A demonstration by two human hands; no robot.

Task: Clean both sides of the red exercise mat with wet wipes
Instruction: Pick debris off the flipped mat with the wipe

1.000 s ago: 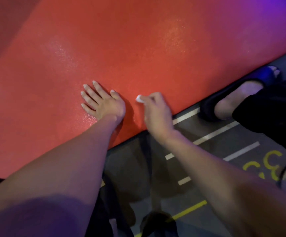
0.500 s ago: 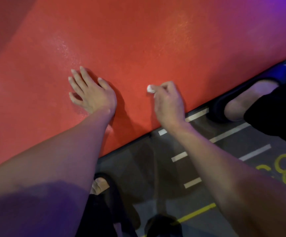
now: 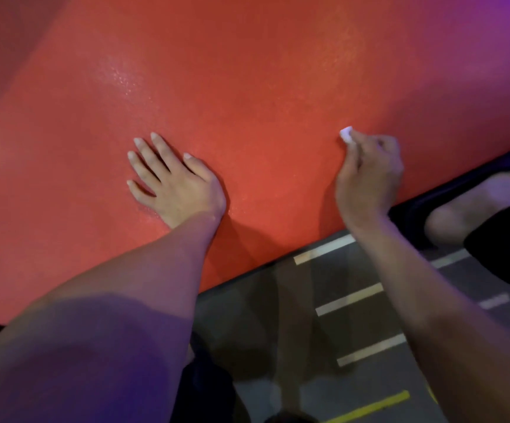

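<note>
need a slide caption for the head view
Left hand flat on textured red exercise mat; right hand pinches small white wet wipe against it.

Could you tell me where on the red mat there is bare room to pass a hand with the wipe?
The red mat lies bare above both hands and between the flat left hand and the right hand pinching the wipe. It is tight at the lower right, where a foot sits beside the mat's edge.
</note>
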